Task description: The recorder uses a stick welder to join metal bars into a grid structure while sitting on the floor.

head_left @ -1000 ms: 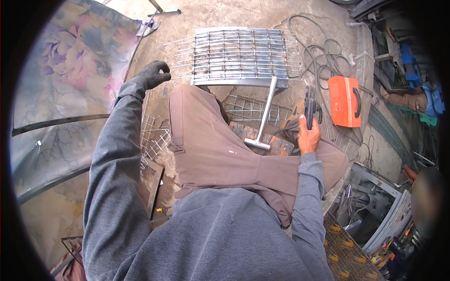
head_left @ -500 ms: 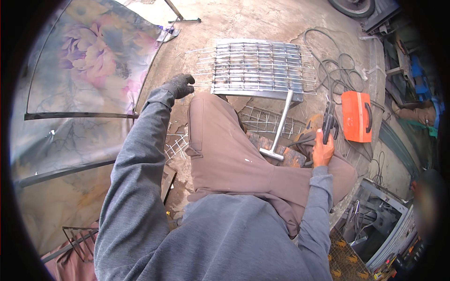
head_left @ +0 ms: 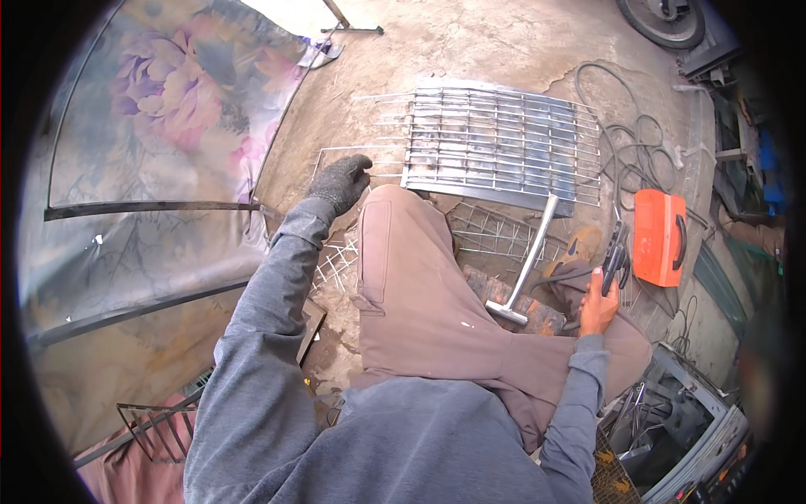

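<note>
My left hand (head_left: 340, 185), in a dark grey glove, is at the left side of a welded wire grid (head_left: 504, 143). Its fingers are curled around a thin bent metal rod (head_left: 353, 149) whose far end runs to the grid; the exact grip is partly hidden. The grid lies over a shiny metal sheet (head_left: 550, 200) on a low stand. My bare right hand (head_left: 598, 307) rests over my right thigh, closed around a black electrode holder (head_left: 615, 262). A T-shaped, hammer-like metal piece (head_left: 533, 260) leans upright between my legs against the stand's edge.
An orange box with a black handle (head_left: 659, 239) stands right of my right hand, with a looped cable (head_left: 630, 147) behind it. Loose mesh (head_left: 495, 228) lies under the stand. A flowered sheet on a frame (head_left: 168, 109) hangs at left; a wheel (head_left: 667, 21) is far right.
The whole view has shifted, so things sit further right and lower. Near my left hand, the bent rod's corner now shows. My right hand still grips the electrode holder.
</note>
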A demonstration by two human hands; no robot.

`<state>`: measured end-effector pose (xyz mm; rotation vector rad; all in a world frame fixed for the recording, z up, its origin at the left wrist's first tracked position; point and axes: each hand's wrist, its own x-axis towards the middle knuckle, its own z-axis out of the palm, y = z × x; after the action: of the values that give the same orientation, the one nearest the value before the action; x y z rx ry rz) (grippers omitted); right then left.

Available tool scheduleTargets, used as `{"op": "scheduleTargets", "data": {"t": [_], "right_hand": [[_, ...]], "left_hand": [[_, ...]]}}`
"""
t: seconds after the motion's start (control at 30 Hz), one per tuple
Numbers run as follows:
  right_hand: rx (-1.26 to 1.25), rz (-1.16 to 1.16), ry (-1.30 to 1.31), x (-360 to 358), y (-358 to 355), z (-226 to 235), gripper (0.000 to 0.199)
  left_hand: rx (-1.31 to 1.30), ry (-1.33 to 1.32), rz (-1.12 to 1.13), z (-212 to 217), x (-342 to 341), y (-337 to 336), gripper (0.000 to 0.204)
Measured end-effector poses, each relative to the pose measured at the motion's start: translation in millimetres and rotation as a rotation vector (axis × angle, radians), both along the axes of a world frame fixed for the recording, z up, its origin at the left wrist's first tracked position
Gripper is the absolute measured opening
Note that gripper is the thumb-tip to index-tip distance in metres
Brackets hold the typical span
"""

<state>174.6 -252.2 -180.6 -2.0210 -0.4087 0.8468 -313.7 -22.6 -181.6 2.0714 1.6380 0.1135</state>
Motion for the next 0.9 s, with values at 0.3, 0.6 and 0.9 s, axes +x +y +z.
{"op": "scheduleTargets", "data": {"t": [0.3,0.6,0.9], "right_hand": [[0.019,0.024,-0.013,1.9,2.2,0.0,0.030],[0.011,0.064,-0.079,2.0,0.6,-3.9,0.032],[0.017,0.081,-0.087,4.0,-2.1,-7.9,0.029]], "left_hand": [[0.039,0.197,-0.079,15.3,5.7,15.7,0.028],[-0.261,0.054,-0.139,32.4,-6.8,23.4,0.024],[-0.329,0.092,-0.147,33.6,-5.1,27.0,0.028]]}}
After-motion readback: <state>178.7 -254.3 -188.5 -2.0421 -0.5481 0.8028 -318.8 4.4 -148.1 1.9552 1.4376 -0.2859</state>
